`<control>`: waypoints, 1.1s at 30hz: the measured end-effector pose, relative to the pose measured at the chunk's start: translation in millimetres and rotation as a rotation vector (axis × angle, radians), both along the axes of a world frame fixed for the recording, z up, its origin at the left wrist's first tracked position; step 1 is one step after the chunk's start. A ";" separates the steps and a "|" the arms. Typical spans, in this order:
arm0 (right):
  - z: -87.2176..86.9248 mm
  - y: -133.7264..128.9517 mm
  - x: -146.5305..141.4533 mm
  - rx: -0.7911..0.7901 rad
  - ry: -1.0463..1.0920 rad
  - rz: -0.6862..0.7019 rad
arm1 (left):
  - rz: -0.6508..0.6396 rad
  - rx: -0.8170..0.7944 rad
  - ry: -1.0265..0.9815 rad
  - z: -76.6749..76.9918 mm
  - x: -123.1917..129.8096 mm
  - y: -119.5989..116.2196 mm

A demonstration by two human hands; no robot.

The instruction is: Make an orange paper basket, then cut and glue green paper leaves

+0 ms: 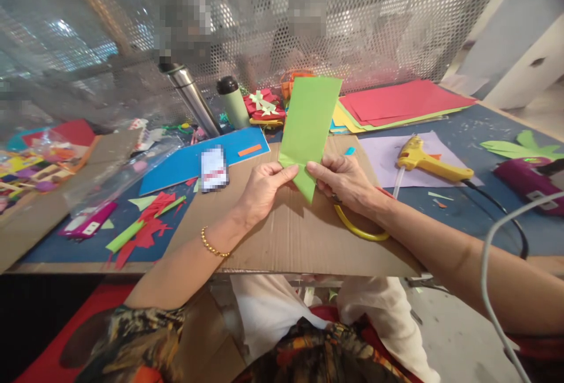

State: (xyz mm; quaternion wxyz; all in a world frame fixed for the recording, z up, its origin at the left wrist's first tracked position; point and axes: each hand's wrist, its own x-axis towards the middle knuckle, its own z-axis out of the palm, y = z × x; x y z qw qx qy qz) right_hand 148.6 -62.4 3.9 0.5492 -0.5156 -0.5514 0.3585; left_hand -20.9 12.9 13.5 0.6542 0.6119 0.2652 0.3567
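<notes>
A long strip of light green paper [311,116] stands up between my hands, its lower end folded to a slanted point. My left hand [264,188] pinches the fold at its left edge, thumb on top. On the other edge, my right hand [346,180] grips the same paper between thumb and fingers. Both hands are just above a brown cardboard sheet [264,242]. Partly hidden under my right forearm is a yellow-handled tool [359,231], probably scissors.
A yellow glue gun [434,165] lies on lilac paper [383,174] at right. Red sheets [396,101] are stacked behind. To the left are a phone [214,168], a blue board [176,165] and red scraps [150,224]. A steel flask [196,98] and a green bottle [235,104] stand at the back.
</notes>
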 end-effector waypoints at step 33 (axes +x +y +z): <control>33.2 -32.2 42.7 -0.321 -0.236 0.167 | 0.125 0.048 -0.074 15.7 -34.7 83.7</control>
